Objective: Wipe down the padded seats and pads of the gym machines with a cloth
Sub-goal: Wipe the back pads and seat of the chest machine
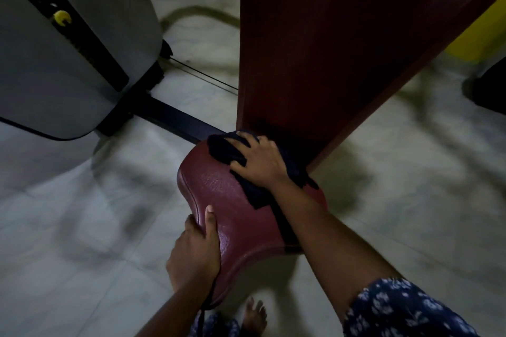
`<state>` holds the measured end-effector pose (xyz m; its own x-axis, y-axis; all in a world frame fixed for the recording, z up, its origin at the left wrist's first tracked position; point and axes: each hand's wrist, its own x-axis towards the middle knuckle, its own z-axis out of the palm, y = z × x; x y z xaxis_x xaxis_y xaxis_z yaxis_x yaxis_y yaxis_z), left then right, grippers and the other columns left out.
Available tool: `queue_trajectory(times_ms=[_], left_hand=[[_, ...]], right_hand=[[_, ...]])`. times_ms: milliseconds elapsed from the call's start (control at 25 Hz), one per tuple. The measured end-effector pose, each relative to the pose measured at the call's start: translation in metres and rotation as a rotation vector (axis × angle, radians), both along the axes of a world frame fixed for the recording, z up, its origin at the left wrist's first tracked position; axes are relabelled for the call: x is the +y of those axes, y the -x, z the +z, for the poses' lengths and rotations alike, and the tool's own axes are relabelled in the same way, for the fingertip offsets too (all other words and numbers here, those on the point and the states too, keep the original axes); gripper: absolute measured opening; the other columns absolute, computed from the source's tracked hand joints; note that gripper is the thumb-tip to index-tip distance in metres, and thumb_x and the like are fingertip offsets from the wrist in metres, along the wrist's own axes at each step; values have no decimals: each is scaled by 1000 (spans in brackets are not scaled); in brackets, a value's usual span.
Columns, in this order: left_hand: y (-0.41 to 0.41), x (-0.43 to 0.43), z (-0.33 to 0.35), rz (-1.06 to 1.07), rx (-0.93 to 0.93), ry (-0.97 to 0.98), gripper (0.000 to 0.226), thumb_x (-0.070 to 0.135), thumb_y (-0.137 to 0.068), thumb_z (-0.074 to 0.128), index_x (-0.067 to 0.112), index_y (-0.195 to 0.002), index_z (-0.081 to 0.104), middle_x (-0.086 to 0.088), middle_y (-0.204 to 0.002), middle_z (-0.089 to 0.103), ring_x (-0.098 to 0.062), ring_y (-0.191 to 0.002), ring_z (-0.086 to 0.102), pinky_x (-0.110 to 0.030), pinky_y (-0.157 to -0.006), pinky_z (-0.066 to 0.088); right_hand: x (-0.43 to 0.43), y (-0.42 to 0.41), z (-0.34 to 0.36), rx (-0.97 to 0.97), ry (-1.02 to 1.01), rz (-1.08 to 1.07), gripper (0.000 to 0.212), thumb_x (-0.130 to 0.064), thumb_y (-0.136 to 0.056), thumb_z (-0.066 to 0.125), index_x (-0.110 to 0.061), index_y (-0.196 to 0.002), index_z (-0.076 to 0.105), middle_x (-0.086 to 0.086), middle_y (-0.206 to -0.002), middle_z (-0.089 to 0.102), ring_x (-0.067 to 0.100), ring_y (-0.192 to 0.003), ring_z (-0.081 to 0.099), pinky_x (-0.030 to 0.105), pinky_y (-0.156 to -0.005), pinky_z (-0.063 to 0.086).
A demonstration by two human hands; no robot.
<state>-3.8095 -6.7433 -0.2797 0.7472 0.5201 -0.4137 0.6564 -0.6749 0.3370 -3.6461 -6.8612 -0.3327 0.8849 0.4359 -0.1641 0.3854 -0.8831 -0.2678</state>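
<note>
Seat wiping is in hand: the right hand, grip open, presses the dark cloth flat on the far end of the maroon seat, beside the backrest pad. The left hand grips the seat's near-left edge (probably steadying it). Next, the cloth likely needs drawing nearward.

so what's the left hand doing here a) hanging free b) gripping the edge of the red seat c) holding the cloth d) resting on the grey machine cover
b: the left hand curls round the near edge of the seat, thumb on top; the right hand presses the cloth.
</note>
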Motion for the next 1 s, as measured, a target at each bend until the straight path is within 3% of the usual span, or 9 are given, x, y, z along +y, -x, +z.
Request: queue_trajectory(times_ms=[200, 320, 480, 640, 720, 840, 1000], left_hand=[[-1, -5, 8, -20, -16, -33, 68, 62, -90, 9, 12, -108, 52, -13, -93, 61, -29, -83, 56, -35, -72, 34], [-1, -5, 10, -27, -13, -44, 69, 61, -91, 10, 10, -107, 53, -11, -89, 60, -25, -75, 49, -35, -71, 37], [0, -4, 3, -29, -16, -56, 72, 62, -91, 10, 9, -111, 53, -15, -99, 65, -30, -86, 61, -35, -71, 38], [-1, -1, 1, -27, -20, 4, 80, 68, -88, 8, 8, -115, 52, -16, -105, 65, -33, -93, 62, -38, -77, 42], [2, 3, 3, -1, -16, 117, 81, 70, -87, 7, 9, -120, 50, -17, -112, 63, -34, -100, 60, -38, -82, 41], [17, 16, 24, 6, -105, 431, 71, 62, -92, 13, 15, -133, 46, -15, -126, 59, -32, -115, 55, -38, -92, 41], [62, 43, 90, -14, -263, 739, 46, 42, -99, 28, 18, -131, 49, 4, -116, 55, -15, -109, 53, -26, -87, 39]], right_hand=[[-54, 6, -10, 156, -66, -295, 55, -52, -93, 37, -28, -143, 34, 6, -130, 51, 28, -110, 52, 33, -84, 41], [-67, 35, -7, 114, -25, -396, 55, -50, -94, 37, -26, -143, 34, 6, -136, 47, 29, -112, 49, 36, -90, 38], [-53, 83, 6, 20, 25, -581, 55, -46, -90, 38, -28, -142, 37, 9, -146, 38, 38, -119, 42, 44, -97, 35], [0, 136, 27, -79, -26, -612, 55, -45, -76, 37, -30, -124, 58, 6, -130, 58, 41, -102, 57, 50, -81, 49], [19, 158, 44, -39, -98, -526, 55, -47, -77, 34, -32, -125, 56, 2, -132, 56, 38, -106, 55, 48, -81, 47], [34, 186, 61, 113, -200, -368, 69, -54, -76, 19, -33, -137, 44, -4, -146, 40, 30, -122, 39, 40, -97, 33], [47, 220, 109, 192, -502, -542, 85, -58, -70, 17, -15, -137, 46, 4, -144, 43, 27, -122, 42, 27, -98, 26]])
